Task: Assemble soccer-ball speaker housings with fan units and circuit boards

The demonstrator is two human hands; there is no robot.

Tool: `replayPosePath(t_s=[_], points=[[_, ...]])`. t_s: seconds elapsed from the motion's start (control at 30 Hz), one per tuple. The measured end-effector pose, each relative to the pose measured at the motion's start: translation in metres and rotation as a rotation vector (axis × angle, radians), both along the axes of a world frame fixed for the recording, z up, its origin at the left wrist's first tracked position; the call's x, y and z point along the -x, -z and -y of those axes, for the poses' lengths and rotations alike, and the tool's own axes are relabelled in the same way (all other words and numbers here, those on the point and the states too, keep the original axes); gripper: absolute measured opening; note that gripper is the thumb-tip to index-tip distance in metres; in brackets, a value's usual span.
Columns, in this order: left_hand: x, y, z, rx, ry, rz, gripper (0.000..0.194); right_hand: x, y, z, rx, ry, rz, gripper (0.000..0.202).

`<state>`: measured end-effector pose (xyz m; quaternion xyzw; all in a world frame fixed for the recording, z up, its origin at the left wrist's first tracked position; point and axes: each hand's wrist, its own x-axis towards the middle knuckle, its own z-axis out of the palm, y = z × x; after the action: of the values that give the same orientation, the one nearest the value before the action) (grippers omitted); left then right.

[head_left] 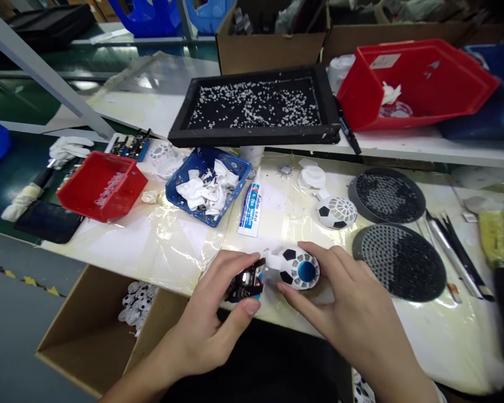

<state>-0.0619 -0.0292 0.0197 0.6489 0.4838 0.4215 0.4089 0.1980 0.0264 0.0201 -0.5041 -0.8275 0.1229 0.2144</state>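
My left hand (218, 313) grips a small dark electronic part (244, 282) between thumb and fingers at the bench's front edge. Just right of it, my right hand (340, 296) holds a white and black football-patterned housing (297, 267) by its right side, with a shiny blue disc facing up. The housing's white neck points left, close to the dark part; whether they touch is not clear. Beyond the right hand lies a similar white housing piece (336, 212). A blue and white glue tube (250, 210) lies behind my hands.
A blue bin of crumpled tissue (208, 190) and a red bin (103, 187) stand left. Two round dark trays (386, 196) and tweezers (457, 257) lie right. A black tray of white bits (256, 106) sits on the shelf. An open cardboard box (88, 336) stands below left.
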Motion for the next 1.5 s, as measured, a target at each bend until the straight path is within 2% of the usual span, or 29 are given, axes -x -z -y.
replayPosePath(t_s=[0.13,0.23,0.3,0.37,0.47,0.53,0.6,0.73,0.9,1.0,1.07,1.17,1.23,1.4,1.5], points=[[-0.011,0.008,0.016,-0.043,-0.086,0.118,0.075,0.004,0.002,0.005,-0.001,0.072,-0.103,0.057],[-0.026,0.017,0.025,-0.041,-0.135,0.248,0.078,0.010,0.006,0.008,0.087,0.095,-0.288,0.051],[-0.034,0.021,0.026,-0.045,-0.146,0.302,0.075,0.014,0.007,0.009,0.160,0.092,-0.375,0.062],[-0.038,0.021,0.025,-0.058,-0.156,0.311,0.073,0.016,0.006,0.009,0.188,0.071,-0.350,0.072],[-0.036,0.020,0.025,-0.110,-0.176,0.255,0.072,0.014,0.004,0.009,0.191,0.066,-0.283,0.058],[-0.032,0.021,0.026,-0.141,-0.198,0.225,0.076,0.013,0.004,0.010,0.287,0.087,-0.352,0.053],[-0.029,0.025,0.028,-0.149,-0.222,0.231,0.080,0.013,0.005,0.012,0.431,0.127,-0.514,0.056],[-0.030,0.029,0.028,-0.111,-0.241,0.263,0.074,0.017,0.006,0.023,0.604,0.206,-0.803,0.067],[-0.041,0.022,0.021,-0.071,-0.243,0.383,0.052,0.020,0.008,0.037,0.803,0.045,-0.965,0.098],[-0.046,0.020,0.018,-0.063,-0.263,0.455,0.047,0.024,0.012,0.036,0.805,0.034,-1.036,0.120],[-0.047,0.021,0.017,-0.060,-0.269,0.473,0.048,0.026,0.015,0.032,0.798,0.055,-1.058,0.111],[-0.046,0.022,0.016,-0.032,-0.285,0.505,0.050,0.029,0.017,0.028,0.816,0.058,-1.151,0.071],[-0.045,0.021,0.015,-0.026,-0.313,0.532,0.051,0.028,0.020,0.029,0.826,0.036,-1.217,0.057],[-0.042,0.012,0.014,0.024,-0.384,0.577,0.049,0.021,0.029,0.035,0.824,0.065,-1.121,0.077],[-0.042,0.012,0.015,0.140,-0.413,0.650,0.046,0.024,0.029,0.033,0.779,0.045,-1.130,0.074]])
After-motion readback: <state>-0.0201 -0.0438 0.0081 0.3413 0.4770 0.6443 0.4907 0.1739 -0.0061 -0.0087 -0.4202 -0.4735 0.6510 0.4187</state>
